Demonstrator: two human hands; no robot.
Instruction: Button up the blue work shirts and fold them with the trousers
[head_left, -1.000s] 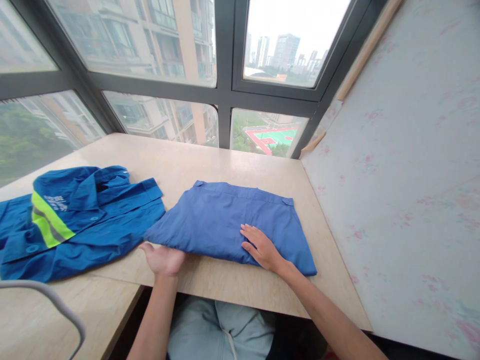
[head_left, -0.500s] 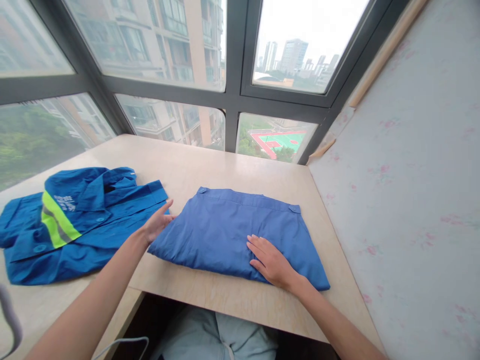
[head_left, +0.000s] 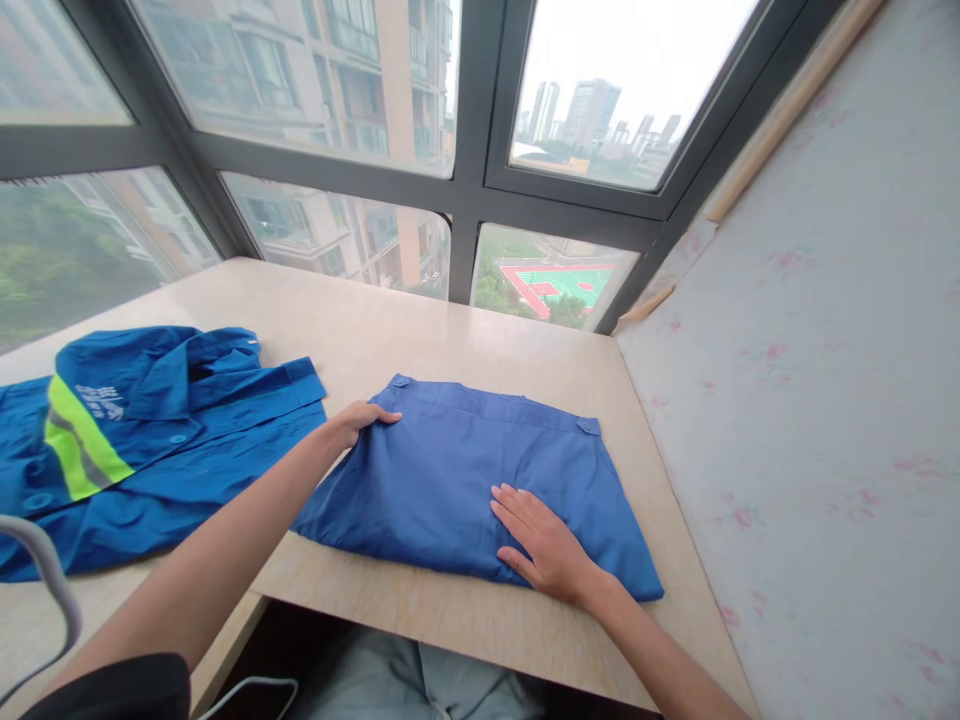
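A folded blue garment (head_left: 457, 470) lies on the wooden surface in front of me, its waistband with a buttoned tab at each end along the far side. My left hand (head_left: 364, 420) grips its left edge near the far corner, thumb on top and the other fingers hidden underneath. Palm down, my right hand (head_left: 544, 545) rests flat on the cloth right of the middle, fingers stretched out.
To the left lies a brighter blue work jacket (head_left: 217, 450) with a yellow-green reflective stripe (head_left: 82, 445). A grey cable (head_left: 56, 575) curves at the left edge. Windows stand behind; a papered wall (head_left: 817, 400) borders the right side.
My left hand has moved away from me and to the right, from beside the garment's left edge to a grip on it. My right hand stays on the cloth. The view has shifted slightly.
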